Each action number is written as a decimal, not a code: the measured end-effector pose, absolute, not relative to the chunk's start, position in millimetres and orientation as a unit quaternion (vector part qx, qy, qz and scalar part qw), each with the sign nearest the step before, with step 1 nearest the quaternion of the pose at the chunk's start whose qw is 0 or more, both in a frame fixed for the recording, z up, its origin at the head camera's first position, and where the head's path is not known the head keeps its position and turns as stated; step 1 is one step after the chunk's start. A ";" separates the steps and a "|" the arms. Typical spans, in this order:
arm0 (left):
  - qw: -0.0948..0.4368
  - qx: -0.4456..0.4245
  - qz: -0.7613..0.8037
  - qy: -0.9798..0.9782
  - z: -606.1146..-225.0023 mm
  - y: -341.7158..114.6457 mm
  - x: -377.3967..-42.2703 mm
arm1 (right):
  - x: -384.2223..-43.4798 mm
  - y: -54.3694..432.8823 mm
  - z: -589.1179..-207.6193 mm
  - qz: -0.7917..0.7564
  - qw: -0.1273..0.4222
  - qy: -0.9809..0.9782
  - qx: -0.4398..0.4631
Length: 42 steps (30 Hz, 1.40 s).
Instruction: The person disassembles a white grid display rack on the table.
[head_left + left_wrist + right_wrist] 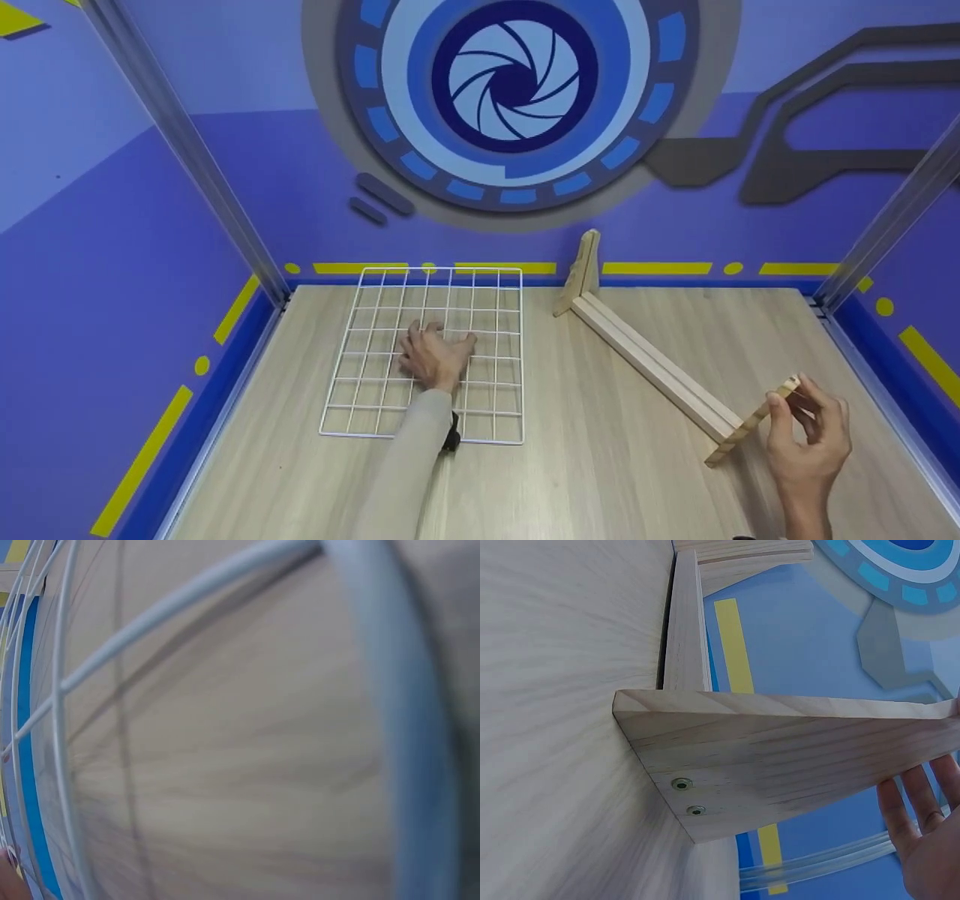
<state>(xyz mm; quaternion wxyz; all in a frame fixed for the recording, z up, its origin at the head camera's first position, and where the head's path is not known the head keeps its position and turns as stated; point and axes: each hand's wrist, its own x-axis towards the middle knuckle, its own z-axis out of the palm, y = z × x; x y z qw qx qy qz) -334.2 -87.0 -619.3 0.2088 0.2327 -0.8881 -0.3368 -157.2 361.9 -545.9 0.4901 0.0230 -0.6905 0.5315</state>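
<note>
A white wire grid panel (522, 375) is on the left, its far edge overlapping the back wall in the head view. My left hand (435, 358) is over its middle, bent fingers gripping the wires. In the left wrist view the white wires (420, 727) fill the foreground, their shadows falling on the tabletop. To the right stands a wooden frame: a long rail (652, 367) joins two end boards. Thumb and fingers of my right hand (810, 442) pinch the top of the near end board (727, 735), where two bolts show low on its outer face.
The far end board (583, 270) stands upright near the back wall. Blue printed walls (247, 180) with yellow dashes enclose the wood-grain table (585, 480) at the back and sides. Metal posts (180, 142) mark the corners.
</note>
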 end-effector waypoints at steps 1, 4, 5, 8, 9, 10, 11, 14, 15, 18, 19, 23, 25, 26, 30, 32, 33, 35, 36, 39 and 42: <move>0.209 0.232 -0.338 -0.888 -620.0 -86.9 -334.0 | -157.1 362.0 -545.7 0.533 0.490 -0.689 0.024; 0.211 0.230 -0.343 -0.886 -622.4 -86.7 -333.6 | -156.9 362.1 -545.0 0.536 0.490 -0.688 0.029; 0.212 0.230 -0.345 -0.885 -623.3 -86.6 -333.3 | -156.8 362.0 -544.7 0.536 0.490 -0.687 0.030; 0.213 0.228 -0.349 -0.884 -625.7 -86.4 -332.7 | -156.7 361.6 -543.4 0.538 0.491 -0.684 0.036; 0.213 0.227 -0.348 -0.884 -626.2 -86.4 -332.4 | -156.7 361.4 -543.2 0.538 0.491 -0.684 0.037; 0.212 0.227 -0.349 -0.884 -626.5 -86.3 -332.2 | -156.7 361.3 -542.9 0.539 0.492 -0.683 0.038; 0.211 0.226 -0.349 -0.885 -626.7 -86.4 -332.1 | -156.7 361.1 -542.6 0.538 0.492 -0.683 0.038; 0.209 0.224 -0.350 -0.885 -627.0 -86.3 -331.4 | -156.7 360.9 -542.3 0.537 0.491 -0.685 0.039; 0.206 0.223 -0.349 -0.886 -627.1 -86.2 -331.3 | -156.5 361.0 -542.3 0.536 0.490 -0.686 0.038; 0.200 0.224 -0.348 -0.888 -627.3 -86.3 -330.6 | -156.4 361.6 -542.9 0.533 0.490 -0.688 0.034; 0.198 0.224 -0.348 -0.889 -627.4 -86.4 -330.5 | -156.4 361.8 -543.2 0.533 0.491 -0.688 0.033; 0.191 0.228 -0.347 -0.889 -628.4 -86.6 -329.6 | -157.6 362.9 -545.4 0.539 0.491 -0.683 0.032; 0.188 0.228 -0.346 -0.890 -629.1 -86.9 -329.0 | -158.1 363.3 -546.5 0.542 0.492 -0.681 0.032; 0.187 0.228 -0.345 -0.891 -629.6 -87.0 -328.6 | -158.3 363.5 -546.8 0.542 0.492 -0.681 0.032; 0.188 0.226 -0.343 -0.892 -631.1 -87.4 -327.9 | -158.4 363.6 -547.4 0.541 0.492 -0.681 0.033; 0.189 0.225 -0.344 -0.892 -632.2 -87.4 -327.8 | -158.5 364.0 -548.1 0.542 0.491 -0.681 0.033; 0.188 0.224 -0.344 -0.892 -632.7 -87.5 -327.8 | -158.6 364.4 -548.7 0.543 0.490 -0.681 0.033; 0.187 0.222 -0.345 -0.893 -633.7 -87.6 -327.9 | -158.9 365.2 -549.9 0.543 0.489 -0.682 0.033; 0.186 0.222 -0.344 -0.893 -634.0 -87.7 -328.0 | -159.0 365.7 -550.7 0.544 0.488 -0.681 0.033; 0.184 0.221 -0.342 -0.895 -634.3 -87.9 -328.4 | -159.1 365.9 -551.1 0.544 0.488 -0.682 0.031; 0.183 0.220 -0.342 -0.895 -632.9 -87.8 -329.1 | -158.6 364.5 -548.6 0.543 0.489 -0.682 0.030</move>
